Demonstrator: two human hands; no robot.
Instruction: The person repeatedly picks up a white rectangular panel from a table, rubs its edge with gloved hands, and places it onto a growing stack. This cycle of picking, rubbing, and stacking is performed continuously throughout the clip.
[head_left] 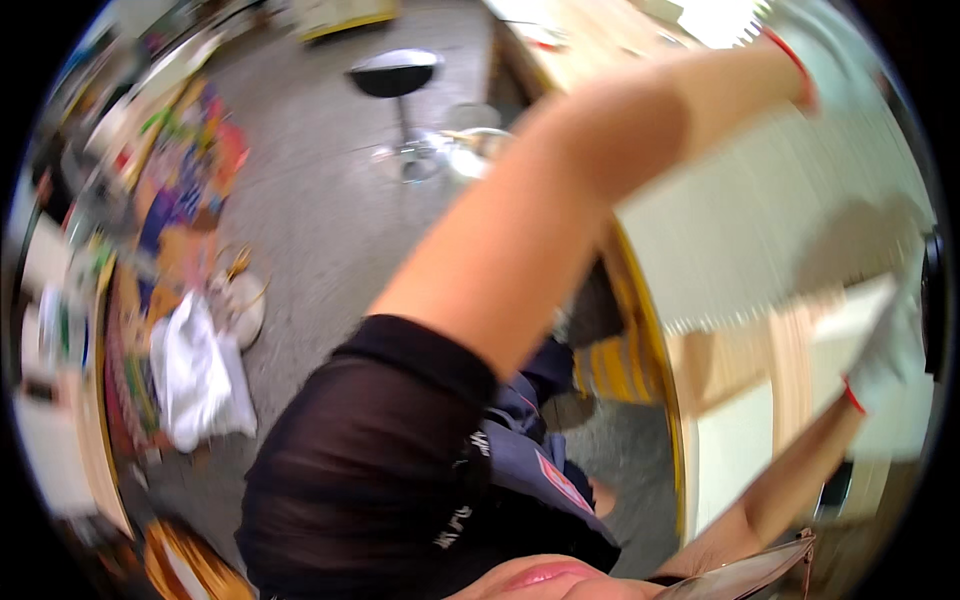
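Note:
My left hand (835, 50), in a pale glove with a red cuff, reaches across to the far end of a large whitish sheet (740, 220) on the worktable. Ridges or teeth run along the sheet's near edge. Lower down at the right rim, my right hand (890, 350) wears the same kind of glove and is beside that sheet, close to its near edge. Motion smears the fingers of both hands, and the picture's rim partly cuts them off; I cannot make out any grip. A bright white piece with a toothed edge (722, 20) lies near my left wrist.
The wooden worktable (700, 350) has a yellow edge and carries white panels (735, 450). A black stool (395, 75) and a pale bucket (478, 150) stand beyond my left arm. Colourful fabric (185, 190), a white bag (195, 375) and a cluttered bench line the left side.

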